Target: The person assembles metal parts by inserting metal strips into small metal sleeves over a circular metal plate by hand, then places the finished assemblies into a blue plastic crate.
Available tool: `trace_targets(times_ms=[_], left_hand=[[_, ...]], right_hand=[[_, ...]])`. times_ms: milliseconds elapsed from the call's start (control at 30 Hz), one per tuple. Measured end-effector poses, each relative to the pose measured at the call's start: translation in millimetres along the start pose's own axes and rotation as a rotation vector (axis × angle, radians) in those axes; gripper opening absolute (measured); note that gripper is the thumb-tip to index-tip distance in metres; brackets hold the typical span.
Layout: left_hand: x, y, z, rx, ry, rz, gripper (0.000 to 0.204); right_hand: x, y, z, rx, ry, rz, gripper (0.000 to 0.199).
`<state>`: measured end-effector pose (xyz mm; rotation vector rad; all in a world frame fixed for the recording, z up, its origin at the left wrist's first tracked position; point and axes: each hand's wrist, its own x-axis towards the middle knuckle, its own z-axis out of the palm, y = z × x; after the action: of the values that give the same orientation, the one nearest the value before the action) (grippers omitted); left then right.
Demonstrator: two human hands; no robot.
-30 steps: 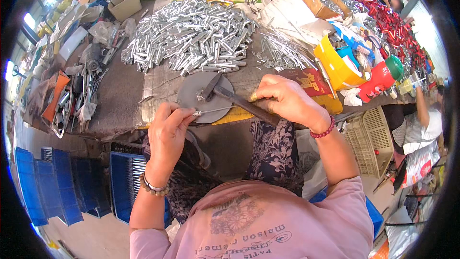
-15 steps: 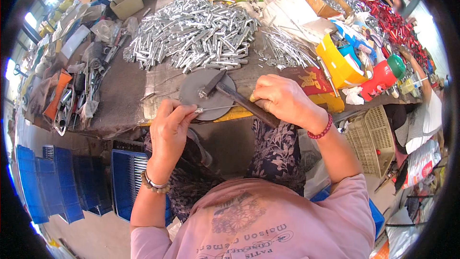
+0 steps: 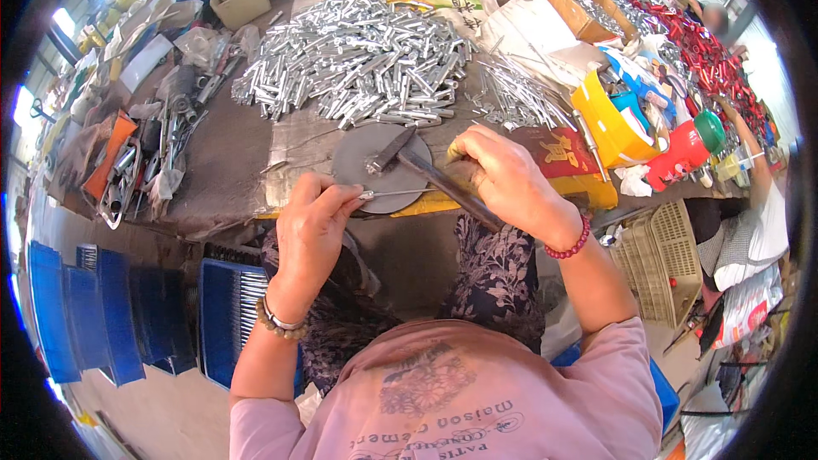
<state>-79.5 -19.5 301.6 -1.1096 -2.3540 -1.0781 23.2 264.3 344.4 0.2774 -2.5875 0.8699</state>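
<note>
**Hammer down on the disc, one rod under work**

Since the earlier frames the hammer head has dropped from just above the plate onto it, and the left hand has shifted little. The thin silver metal rod (image 3: 394, 194) lies flat across the lower edge of the round grey metal disc (image 3: 381, 169), centre frame, its near end pinched between the left hand's (image 3: 313, 226) thumb and fingers. The dark steel hammer (image 3: 409, 162) rests head-down on the disc, its handle wrapped by the right hand's (image 3: 507, 179) closed fingers. Above, a big heap of short silver metal tubes (image 3: 358, 60) and a spread of loose thin rods (image 3: 511, 94) suggest, to my eye, much work left.
</note>
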Motion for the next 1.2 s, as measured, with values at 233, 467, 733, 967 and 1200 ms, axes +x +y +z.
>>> trace_targets(times_ms=[233,467,733,967,1200], left_hand=[[-2,-1,-1,0.017,0.002,-0.002,0.019],[-2,-3,-2,0.009,-0.01,0.033,0.018],[1,-1,-4,0.004,-0.031,0.04,0.02],[-1,-2,-2,0.007,-0.004,0.048,0.02],[1,4,-5,0.011,-0.031,0.01,0.017]], right_hand=[[18,-18,19,0.5,-0.131,0.301,0.014],[25,-36,29,0.972,-0.226,0.478,0.015],[13,-25,51,1.754,-0.2,0.719,0.015],[13,-20,47,1.922,-0.031,0.811,0.019],[9,-13,39,1.809,0.036,0.736,0.019]])
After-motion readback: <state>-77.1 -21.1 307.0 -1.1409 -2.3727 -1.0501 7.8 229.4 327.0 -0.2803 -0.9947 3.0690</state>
